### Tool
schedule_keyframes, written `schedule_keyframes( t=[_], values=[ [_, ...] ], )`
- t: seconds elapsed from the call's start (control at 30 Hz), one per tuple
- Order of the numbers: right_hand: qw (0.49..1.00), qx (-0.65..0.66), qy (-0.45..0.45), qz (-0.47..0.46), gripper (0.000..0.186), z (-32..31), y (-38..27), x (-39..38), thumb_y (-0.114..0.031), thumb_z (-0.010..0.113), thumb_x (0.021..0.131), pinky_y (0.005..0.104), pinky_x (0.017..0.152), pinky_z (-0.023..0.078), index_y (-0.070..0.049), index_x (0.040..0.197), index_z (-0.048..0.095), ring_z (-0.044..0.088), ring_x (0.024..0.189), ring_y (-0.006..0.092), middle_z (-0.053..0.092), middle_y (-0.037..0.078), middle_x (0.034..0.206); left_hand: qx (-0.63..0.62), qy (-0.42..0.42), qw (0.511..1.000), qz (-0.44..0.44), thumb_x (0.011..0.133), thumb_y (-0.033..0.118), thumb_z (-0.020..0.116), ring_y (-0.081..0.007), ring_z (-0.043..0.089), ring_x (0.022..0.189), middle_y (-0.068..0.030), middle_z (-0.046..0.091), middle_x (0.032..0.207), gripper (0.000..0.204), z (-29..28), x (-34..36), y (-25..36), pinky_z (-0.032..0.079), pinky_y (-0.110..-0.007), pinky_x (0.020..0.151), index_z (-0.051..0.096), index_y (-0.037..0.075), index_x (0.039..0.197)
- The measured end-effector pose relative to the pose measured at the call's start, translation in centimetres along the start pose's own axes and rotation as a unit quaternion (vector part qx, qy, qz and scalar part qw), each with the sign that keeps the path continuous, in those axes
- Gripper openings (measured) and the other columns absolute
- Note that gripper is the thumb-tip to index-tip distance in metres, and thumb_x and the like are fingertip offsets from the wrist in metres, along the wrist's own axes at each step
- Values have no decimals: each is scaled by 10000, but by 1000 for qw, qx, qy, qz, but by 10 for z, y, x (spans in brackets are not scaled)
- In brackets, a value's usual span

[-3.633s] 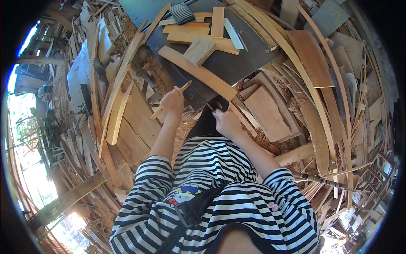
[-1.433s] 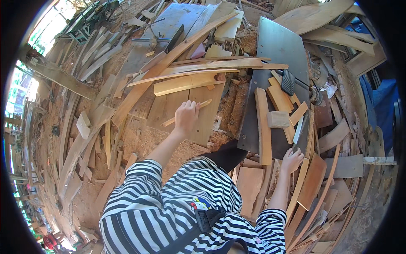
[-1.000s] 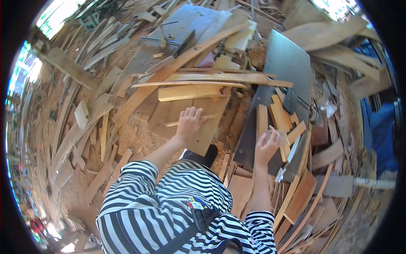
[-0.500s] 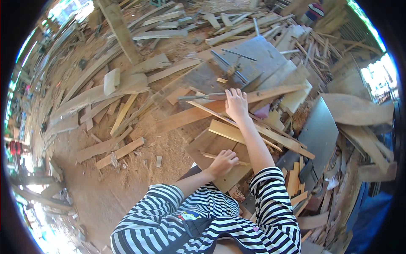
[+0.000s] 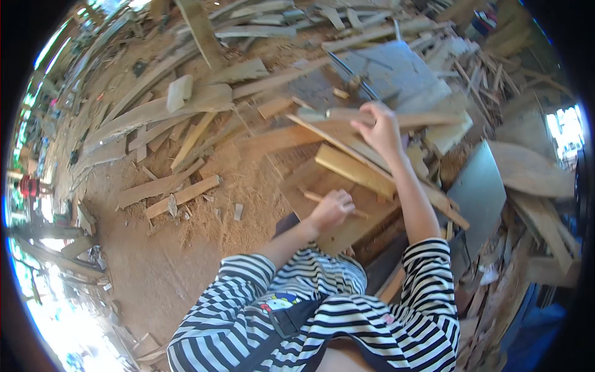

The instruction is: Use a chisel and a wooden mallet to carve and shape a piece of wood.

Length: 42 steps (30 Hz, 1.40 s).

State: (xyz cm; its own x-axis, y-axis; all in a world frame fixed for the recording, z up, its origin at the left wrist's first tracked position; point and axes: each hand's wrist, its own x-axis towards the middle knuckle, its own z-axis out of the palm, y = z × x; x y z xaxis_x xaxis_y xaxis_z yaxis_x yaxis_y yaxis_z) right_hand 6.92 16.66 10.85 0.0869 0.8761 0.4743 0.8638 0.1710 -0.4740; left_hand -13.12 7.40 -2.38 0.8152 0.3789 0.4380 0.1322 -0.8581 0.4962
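My left hand is closed on a thin wooden stick, which pokes out on both sides of the fingers. The stick lies low over a square wooden board in front of my body. Farther off and to the right, my right hand has its thumb and fingers curled around the end of a wooden-handled tool. Its greyish blade points left; its exact kind is unclear. Between the hands rests a yellowish wood block, beside a long thin strip of wood.
A grey metal-like sheet leans at the right. On the worktop beyond my right hand are dark metal rods and a grey-blue panel. Planks and offcuts litter the sawdust-covered floor at left. A wooden post stands farther back.
The head view has shifted, so the scene sits higher and farther right. My right hand has gone from fingers laid over the tool's handle to curled around its end. The left hand keeps the stick.
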Motion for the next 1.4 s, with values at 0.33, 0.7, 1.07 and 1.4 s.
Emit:
schedule_keyframes(
  t=[0.33,0.7,1.07,1.4],
  values=[
    [765,421,474,114,122,-153,-74,-72,-117,692,865,254,580,448,-30,876,607,543,602,109,592,15,702,16,12,999,44,776,224,714,-231,566,918,-30,600,886,187,-1,-1,10,460,-381,798,706,86,902],
    [843,450,270,121,146,-109,-87,-197,-47,631,828,228,451,375,-40,699,563,484,434,94,534,-5,559,-3,-17,998,68,778,239,710,-209,578,892,-16,617,874,184,6,-5,16,471,-363,775,727,88,881],
    [885,424,165,101,107,-105,-80,-201,-63,624,692,227,472,346,-31,643,534,483,497,68,524,3,563,-7,-15,999,47,751,184,717,-217,587,871,-17,616,853,151,6,1,15,489,-371,759,739,117,884],
    [848,495,150,119,119,-109,-76,-207,-94,615,722,209,462,381,-14,675,539,509,483,66,544,13,569,-5,-25,999,38,753,184,719,-216,584,858,-15,614,847,145,4,1,16,484,-369,755,739,114,879]
  ],
)
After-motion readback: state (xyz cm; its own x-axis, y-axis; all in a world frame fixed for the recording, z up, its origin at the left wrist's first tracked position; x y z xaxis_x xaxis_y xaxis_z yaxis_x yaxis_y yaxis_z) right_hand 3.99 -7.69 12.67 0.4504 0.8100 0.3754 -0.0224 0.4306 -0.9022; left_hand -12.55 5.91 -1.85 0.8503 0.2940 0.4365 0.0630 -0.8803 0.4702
